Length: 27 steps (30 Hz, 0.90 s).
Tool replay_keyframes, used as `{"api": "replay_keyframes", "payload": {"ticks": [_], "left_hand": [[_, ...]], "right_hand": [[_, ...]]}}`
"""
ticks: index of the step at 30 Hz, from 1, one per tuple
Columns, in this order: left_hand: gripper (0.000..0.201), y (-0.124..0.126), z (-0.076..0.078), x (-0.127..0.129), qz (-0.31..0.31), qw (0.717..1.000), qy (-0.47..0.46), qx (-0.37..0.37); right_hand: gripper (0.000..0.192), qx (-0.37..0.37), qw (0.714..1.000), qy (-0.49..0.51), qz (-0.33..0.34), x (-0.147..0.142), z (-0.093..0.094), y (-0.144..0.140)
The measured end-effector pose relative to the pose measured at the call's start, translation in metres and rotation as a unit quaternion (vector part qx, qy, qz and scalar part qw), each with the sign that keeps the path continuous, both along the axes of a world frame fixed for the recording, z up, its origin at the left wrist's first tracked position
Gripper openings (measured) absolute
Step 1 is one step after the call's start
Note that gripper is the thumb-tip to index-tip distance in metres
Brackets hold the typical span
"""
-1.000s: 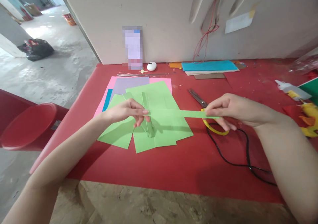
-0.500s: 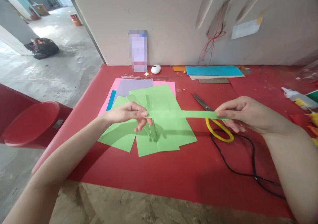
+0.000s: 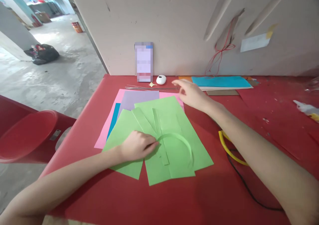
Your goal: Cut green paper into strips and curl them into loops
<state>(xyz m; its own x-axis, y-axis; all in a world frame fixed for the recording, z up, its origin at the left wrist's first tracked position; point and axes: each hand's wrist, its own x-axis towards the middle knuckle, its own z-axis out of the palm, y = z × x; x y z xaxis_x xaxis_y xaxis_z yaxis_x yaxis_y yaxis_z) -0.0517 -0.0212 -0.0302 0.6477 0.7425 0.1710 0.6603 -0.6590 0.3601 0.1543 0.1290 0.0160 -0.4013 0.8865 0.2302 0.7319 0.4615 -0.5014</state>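
Observation:
My left hand (image 3: 138, 145) rests on the pile of green paper sheets (image 3: 179, 125) and pinches one end of a green paper strip (image 3: 183, 142). The strip curves up in an arc over the sheets, its far end free. My right hand (image 3: 189, 93) is stretched out toward the back of the table with its fingers apart and nothing in them. It hovers near thin metal wires (image 3: 149, 87) that lie behind the paper. Pink (image 3: 106, 132), lilac (image 3: 139, 98) and blue sheets lie under the green ones.
A red table (image 3: 219, 191) stands against a pale wall. Yellow-handled scissors (image 3: 228, 147) and a black cord (image 3: 249, 193) lie under my right forearm. At the back are a blurred phone (image 3: 144, 61), a white oval object (image 3: 161, 79) and a blue card stack (image 3: 220, 82). A red chair (image 3: 27, 135) stands on the left.
My right hand let go of the green strip and reached toward the wires at the back. My left hand lowered its end onto the sheets, and the strip now arches.

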Motion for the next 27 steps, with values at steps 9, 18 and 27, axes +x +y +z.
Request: {"api": "replay_keyframes", "payload": {"ticks": [9,18,27], "left_hand": [[0.039,-0.001,-0.003,0.002,-0.025,0.999,-0.024,0.020],[0.037,-0.001,-0.006,0.003,-0.018,0.999,-0.046,0.012],[0.036,-0.002,-0.007,0.003,-0.020,0.998,-0.051,0.005]], "right_hand": [[0.032,0.018,0.990,0.133,-0.051,-0.092,-0.029,0.113],[0.020,0.042,0.985,0.167,-0.025,-0.103,-0.040,0.131],[0.025,0.045,0.984,0.162,-0.064,-0.118,-0.048,0.131]]}}
